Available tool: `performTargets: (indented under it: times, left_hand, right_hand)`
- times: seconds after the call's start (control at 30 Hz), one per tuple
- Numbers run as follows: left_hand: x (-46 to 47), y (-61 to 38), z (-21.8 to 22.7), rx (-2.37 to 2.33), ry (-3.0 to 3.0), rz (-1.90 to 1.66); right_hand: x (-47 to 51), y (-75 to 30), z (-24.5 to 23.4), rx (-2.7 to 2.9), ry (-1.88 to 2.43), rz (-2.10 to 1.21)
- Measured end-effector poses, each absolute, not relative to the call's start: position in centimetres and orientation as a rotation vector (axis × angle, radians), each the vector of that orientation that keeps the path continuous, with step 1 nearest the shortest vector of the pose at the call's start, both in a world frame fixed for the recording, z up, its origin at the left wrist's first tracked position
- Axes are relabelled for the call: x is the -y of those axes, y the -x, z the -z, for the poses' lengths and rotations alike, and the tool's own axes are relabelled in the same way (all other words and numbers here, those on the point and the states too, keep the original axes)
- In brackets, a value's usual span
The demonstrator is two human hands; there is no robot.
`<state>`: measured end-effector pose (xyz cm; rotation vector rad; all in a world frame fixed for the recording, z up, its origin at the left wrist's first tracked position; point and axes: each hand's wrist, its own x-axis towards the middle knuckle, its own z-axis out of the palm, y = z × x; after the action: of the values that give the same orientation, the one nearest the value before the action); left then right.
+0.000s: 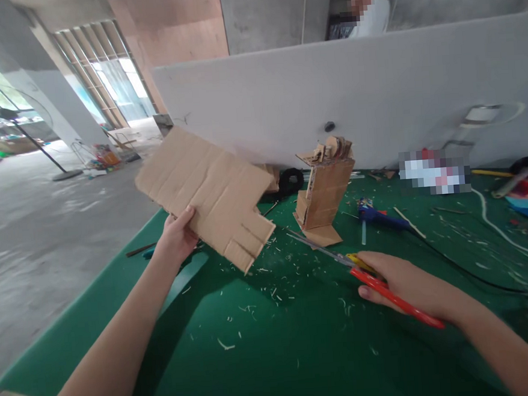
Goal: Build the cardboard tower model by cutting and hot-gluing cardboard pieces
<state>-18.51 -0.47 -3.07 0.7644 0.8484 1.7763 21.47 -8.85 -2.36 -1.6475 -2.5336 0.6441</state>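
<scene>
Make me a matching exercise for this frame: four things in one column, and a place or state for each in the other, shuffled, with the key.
Things
1. Flat cardboard sheet
2. Scissors
3. Cardboard structure
4. Corded tool

Places and states
A. Standing upright on the green table
B. In the right hand
C. Blue, lying on the green table
D. In the left hand

Pairs: 1-D, 2-B, 3-A, 4-C

One camera, worn on the head, looks forward and down over the bench (258, 367), from quite near.
</scene>
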Motion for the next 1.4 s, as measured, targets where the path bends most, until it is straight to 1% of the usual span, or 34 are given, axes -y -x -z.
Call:
performTargets:
  times: [0.13,0.33,0.4,0.57,0.7,0.8,1.0,1.17,1.3,1.4]
  left_hand:
    - [1.1,18.9,2.2,-0.897,-0.892,-1.753]
    - [1.7,19.5,-0.1,-0.808,-0.981,-1.961]
    - [1.8,19.3,-1.2,-0.780,-1.003,-1.991]
    - [2.6,16.5,-5.1,-0.637,-1.153,-1.964]
    - [2.8,13.0,-7.7,-0.587,-1.222,-1.883]
    - [2.4,10.5,-8.8,-0.548,-1.224,-1.841]
    - [2.0,7.8,-8.8,-0.550,-1.129,-1.734]
    - [1.4,8.1,-7.6,-0.628,-1.135,-1.651]
    - [0.6,8.4,-7.2,-0.650,-1.225,-1.637]
    - [0.3,8.4,-7.2,-0.650,-1.231,-1.595]
  right_hand:
    - [9.0,-22.3,2.0,2.491,1.601,-0.762]
    - [9.9,-22.6,0.6,2.529,1.577,-0.907]
    - [10.3,-22.5,-0.1,2.543,1.574,-0.873]
    - [10.5,-22.8,-1.7,2.485,1.695,-0.614]
    - [9.6,-23.4,-2.7,2.512,1.666,-0.590]
    - [8.9,-23.5,-3.7,2.513,1.656,-0.590]
    - [7.7,-23.5,-4.8,2.554,1.632,-0.742]
    - [6.3,-22.4,-4.6,2.590,1.656,-0.661]
    - [5.4,-21.2,-4.2,2.676,1.561,-0.709]
    - [4.9,-20.8,-3.8,2.679,1.552,-0.673]
